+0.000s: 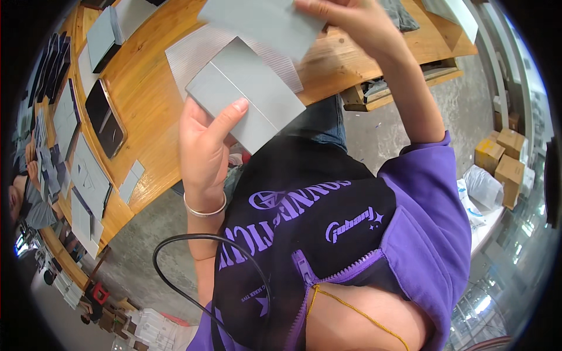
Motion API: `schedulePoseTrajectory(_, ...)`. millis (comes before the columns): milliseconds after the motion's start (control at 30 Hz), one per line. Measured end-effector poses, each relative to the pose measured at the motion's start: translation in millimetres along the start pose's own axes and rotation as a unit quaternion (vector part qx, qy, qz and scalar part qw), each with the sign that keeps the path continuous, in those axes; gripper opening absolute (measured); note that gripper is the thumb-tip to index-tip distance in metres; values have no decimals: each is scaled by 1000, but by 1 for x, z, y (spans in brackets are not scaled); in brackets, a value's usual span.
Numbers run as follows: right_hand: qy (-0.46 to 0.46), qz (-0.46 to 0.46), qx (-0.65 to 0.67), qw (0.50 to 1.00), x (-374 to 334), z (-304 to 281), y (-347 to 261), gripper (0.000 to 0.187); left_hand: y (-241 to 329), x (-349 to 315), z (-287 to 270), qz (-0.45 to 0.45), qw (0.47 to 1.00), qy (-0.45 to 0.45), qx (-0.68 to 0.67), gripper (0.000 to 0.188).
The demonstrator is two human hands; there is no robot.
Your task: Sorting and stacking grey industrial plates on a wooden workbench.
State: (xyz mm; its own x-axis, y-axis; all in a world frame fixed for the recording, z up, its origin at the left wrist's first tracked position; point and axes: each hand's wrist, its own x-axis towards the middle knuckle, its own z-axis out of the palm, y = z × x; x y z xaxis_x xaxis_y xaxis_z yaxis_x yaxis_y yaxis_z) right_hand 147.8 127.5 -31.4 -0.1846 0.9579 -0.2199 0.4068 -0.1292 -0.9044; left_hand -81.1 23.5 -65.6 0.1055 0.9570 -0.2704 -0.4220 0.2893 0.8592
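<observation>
My left hand (205,140) grips a flat grey board (246,88) by its near left edge, thumb on top and fingers underneath. A thin pale line crosses that board from one side to the other. At the top of the view, my right hand (342,17) pinches a second grey board (257,23) at its right edge. This second board is slightly blurred and partly cut off by the view. Beneath both boards, a pale ribbed sheet (180,54) lies on the wooden table (146,93).
A dark phone (106,120) lies on the table's left part, near a stack of grey boards (104,40). More cut boards (91,175) spread along the left edge, where another person (35,199) works. An open drawer (374,96) juts out at right. Cardboard boxes (509,155) stand beyond.
</observation>
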Motion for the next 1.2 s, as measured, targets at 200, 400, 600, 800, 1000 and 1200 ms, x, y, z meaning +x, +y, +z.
schedulePoseTrajectory(200,170,-157,-72,970,57,-36,36,33,-4,2,-4,30,999,17,14,36)
schedulePoseTrajectory(400,198,-128,-236,943,63,-38,54,31,-4,2,-5,52,998,45,-12,31)
schedulePoseTrajectory(600,173,-219,-259,925,33,-16,30,27,-6,5,-2,70,995,70,-12,31)
schedulePoseTrajectory(800,-142,-138,64,978,-13,36,21,27,-10,8,-6,84,994,68,33,37)
schedulePoseTrajectory(1000,-115,-30,123,985,15,12,14,23,-5,0,-7,84,996,35,12,35)
schedulePoseTrajectory(1200,107,-190,-28,976,56,-52,57,30,-6,7,-6,68,997,32,2,33)
